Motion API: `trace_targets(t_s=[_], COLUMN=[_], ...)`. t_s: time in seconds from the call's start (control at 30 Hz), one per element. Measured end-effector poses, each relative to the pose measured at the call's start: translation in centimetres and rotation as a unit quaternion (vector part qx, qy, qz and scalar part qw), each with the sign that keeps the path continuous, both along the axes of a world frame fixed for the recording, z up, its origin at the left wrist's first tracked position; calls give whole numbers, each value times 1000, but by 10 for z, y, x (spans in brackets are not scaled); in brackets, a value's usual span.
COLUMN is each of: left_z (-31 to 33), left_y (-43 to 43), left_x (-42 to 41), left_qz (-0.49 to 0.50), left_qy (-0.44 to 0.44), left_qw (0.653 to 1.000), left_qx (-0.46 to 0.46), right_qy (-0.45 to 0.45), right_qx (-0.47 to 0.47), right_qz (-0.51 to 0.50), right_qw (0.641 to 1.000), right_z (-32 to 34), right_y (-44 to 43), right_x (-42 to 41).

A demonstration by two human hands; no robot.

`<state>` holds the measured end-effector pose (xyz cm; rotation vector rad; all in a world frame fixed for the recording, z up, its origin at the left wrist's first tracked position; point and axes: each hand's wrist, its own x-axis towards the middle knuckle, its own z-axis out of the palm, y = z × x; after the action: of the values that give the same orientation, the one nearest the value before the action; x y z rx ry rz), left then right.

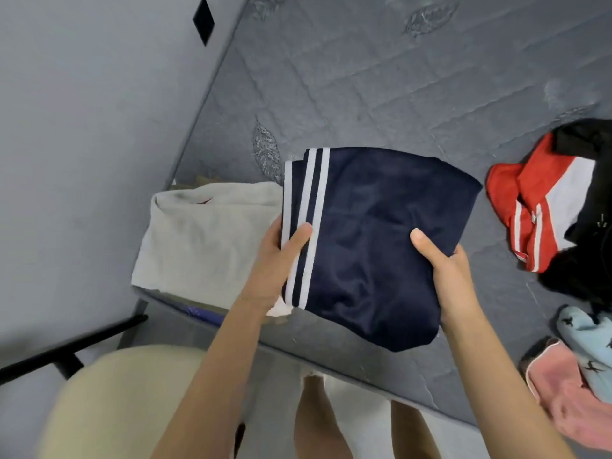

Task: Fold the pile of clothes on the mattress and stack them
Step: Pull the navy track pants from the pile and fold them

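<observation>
A folded navy garment with white side stripes [374,233] is held flat above the near edge of the grey quilted mattress [381,87]. My left hand [278,260] grips its striped left edge, thumb on top. Gripping its right edge is my right hand [447,270], also thumb on top. To the left, at the mattress corner, lies a folded pale beige garment [205,240]; the navy piece overlaps its right edge in view.
An unfolded heap sits at the right: a red and white garment [536,200], black clothing [586,260], a light blue piece [589,346] and a pink piece [569,405]. A grey wall [82,127] runs along the mattress's left side. A black bed frame [66,352] shows below.
</observation>
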<state>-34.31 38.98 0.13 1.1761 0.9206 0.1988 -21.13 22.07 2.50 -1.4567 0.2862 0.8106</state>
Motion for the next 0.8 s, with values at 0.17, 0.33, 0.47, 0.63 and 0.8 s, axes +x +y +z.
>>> trace_targets(t_s=[0.17,0.33,0.47,0.63,0.8], left_z=[23,7,-38,-76,-74], left_y=[76,140,165,162,139], left_x=[-59,-110,-132,-138,-126], left_qz=[92,74,29,-25,-85], left_qy=[6,89,174,281,245], left_qw=[990,980,972,930,784], left_qx=[110,160,152,237,564], right_qy=[19,22,-8,-110,-510], right_qx=[68,41,-49,-169,-255], right_qz=[9,84,144,191,269], right_qw=[997,995,988,961,776], right_z=[5,-31,-78,-104,-92], right_y=[79,141,158,156,158], right_x=[-53,-95,-113,-116,-117])
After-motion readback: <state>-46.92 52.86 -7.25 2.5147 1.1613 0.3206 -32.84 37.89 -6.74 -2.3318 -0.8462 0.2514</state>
